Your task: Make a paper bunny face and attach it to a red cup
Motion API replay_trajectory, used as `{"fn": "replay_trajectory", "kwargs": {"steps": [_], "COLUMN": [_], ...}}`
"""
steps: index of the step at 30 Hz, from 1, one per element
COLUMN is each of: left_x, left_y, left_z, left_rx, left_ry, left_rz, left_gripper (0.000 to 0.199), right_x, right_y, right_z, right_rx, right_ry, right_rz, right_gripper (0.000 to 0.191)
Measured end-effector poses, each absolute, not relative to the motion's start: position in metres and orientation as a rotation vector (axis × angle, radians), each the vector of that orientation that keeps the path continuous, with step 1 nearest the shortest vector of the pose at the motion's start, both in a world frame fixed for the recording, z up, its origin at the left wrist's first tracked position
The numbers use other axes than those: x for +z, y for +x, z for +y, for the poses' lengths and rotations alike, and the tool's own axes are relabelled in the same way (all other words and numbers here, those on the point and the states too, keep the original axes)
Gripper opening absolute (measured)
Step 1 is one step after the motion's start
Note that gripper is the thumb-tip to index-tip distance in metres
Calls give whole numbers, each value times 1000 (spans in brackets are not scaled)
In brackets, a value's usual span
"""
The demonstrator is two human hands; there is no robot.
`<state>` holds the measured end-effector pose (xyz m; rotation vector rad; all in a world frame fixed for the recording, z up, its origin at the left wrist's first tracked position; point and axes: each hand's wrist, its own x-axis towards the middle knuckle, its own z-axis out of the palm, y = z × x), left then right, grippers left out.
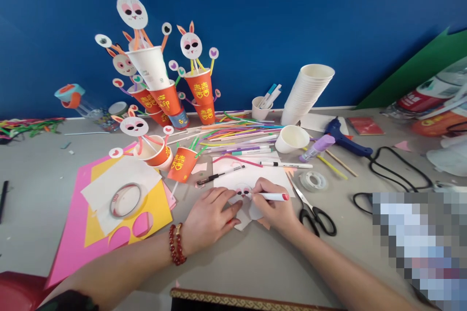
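A white paper piece with a drawn rabbit face [242, 192] lies on a white sheet [226, 175] at the middle of the table. My right hand [273, 204] is closed around a white marker with a red end [272, 197], its tip hidden by the fingers beside the face. Flat beside the drawing, my left hand [209, 216] rests with its fingers spread, the fingertips at the paper's left edge. Black-handled scissors [316, 216] lie to the right of my right hand, below a roll of clear tape [313, 181]. A black pen [221, 175] lies above my left hand.
Rabbit-decorated paper cups [199, 87] stand at the back left. Pink and yellow sheets [78, 204] with a tape ring [126, 200] lie left. Stacked white cups [308, 92], a blue glue gun [346, 141] and its cable are at the back right.
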<state>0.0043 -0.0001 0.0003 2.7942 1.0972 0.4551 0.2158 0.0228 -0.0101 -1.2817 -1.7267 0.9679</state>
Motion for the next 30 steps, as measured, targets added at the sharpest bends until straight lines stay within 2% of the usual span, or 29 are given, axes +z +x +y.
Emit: {"fn": "replay_trajectory", "kwargs": {"steps": [30], "left_x": [2], "left_y": [4], "left_z": [0], "left_rx": [430], "left_ry": [2766], "left_rz": [1091], "left_gripper": [34], "right_x": [-12], "right_y": [216], "right_z": [23], "right_rx": [963], "right_ry": [-1267], "right_rz": [-1724], "right_gripper": [13]}}
